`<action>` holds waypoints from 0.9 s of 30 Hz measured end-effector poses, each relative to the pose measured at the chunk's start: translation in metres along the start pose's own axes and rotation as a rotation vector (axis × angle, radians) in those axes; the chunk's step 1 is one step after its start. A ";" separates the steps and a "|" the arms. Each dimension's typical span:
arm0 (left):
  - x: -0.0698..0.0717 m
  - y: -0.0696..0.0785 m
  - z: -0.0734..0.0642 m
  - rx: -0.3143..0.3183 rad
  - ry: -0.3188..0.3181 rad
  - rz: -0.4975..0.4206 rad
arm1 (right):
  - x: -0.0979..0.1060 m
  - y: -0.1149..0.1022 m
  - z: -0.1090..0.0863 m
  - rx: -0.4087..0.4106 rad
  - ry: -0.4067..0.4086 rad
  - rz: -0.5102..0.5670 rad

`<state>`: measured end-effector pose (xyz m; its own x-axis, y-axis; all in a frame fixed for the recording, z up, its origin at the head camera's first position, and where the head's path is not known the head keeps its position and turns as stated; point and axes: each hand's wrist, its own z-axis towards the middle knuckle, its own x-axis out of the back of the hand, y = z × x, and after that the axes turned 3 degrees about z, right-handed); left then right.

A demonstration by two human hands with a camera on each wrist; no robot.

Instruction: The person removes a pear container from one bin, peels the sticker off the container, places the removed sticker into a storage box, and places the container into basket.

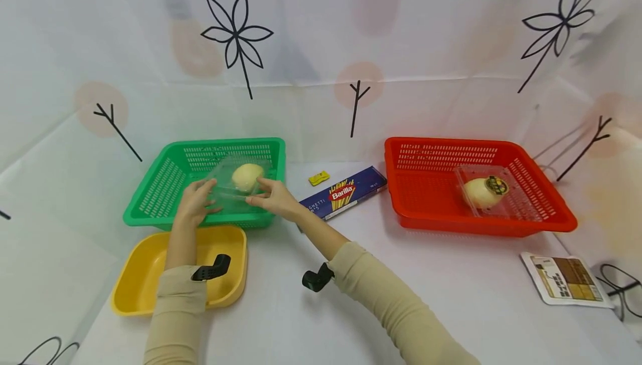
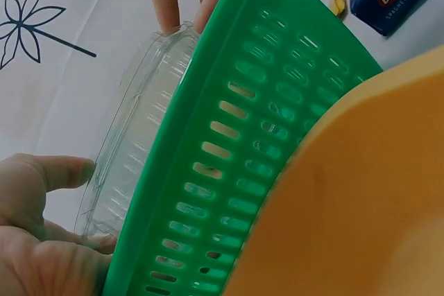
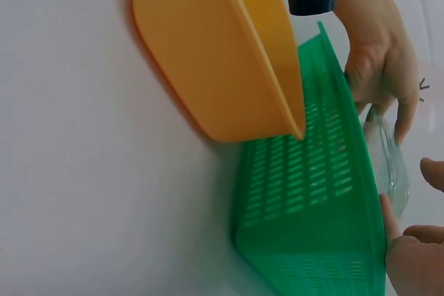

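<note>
A clear plastic container (image 1: pixel 227 179) with a pale yellow, rounded item (image 1: pixel 248 176) in it is tilted over the green basket (image 1: pixel 145 186). My left hand (image 1: pixel 195 200) holds its left end, the thumb against the upper edge in the left wrist view. My right hand (image 1: pixel 276 196) holds the right end, with one finger lifted off the plastic. In the right wrist view, the basket's rim partly hides the container (image 3: pixel 388 161) and the fingertips of my right hand (image 3: pixel 416 254). Whether the container touches the basket's floor, I cannot tell.
A yellow basin (image 1: pixel 132 276) stands under my left forearm. Right of the green basket lie a blue Barilla spaghetti box (image 1: pixel 346 192) and a small yellow packet (image 1: pixel 319 178). The red basket (image 1: pixel 421 203) holds a similar container (image 1: pixel 486 189); a flat pouch (image 1: pixel 567 279) lies in front.
</note>
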<state>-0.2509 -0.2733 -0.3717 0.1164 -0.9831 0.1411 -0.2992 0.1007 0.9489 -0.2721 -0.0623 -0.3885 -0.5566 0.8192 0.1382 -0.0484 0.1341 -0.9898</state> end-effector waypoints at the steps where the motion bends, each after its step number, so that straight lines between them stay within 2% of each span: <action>1: -0.001 0.000 0.001 0.001 0.006 0.015 | 0.000 0.000 0.000 -0.001 0.001 -0.002; 7: -0.008 0.000 0.005 0.046 0.112 0.084 | 0.000 0.000 0.000 0.023 0.002 -0.027; 11: -0.013 0.001 0.005 0.074 0.184 0.065 | 0.000 0.001 0.000 0.029 0.008 -0.033; 15: -0.013 0.001 0.005 0.057 0.227 0.028 | 0.001 0.001 0.001 0.023 0.011 -0.032; 19: -0.011 0.001 0.005 0.025 0.217 0.017 | 0.003 0.000 0.003 0.002 0.008 -0.046; 24: -0.008 0.000 0.005 0.013 0.178 0.069 | 0.004 -0.005 0.007 -0.030 -0.007 -0.076; 27: -0.006 0.000 0.004 0.002 0.185 0.087 | 0.004 -0.006 0.009 -0.050 -0.015 -0.017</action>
<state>-0.2553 -0.2676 -0.3732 0.2623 -0.9259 0.2718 -0.3179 0.1830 0.9303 -0.2817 -0.0653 -0.3823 -0.5684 0.8082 0.1538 -0.0169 0.1754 -0.9843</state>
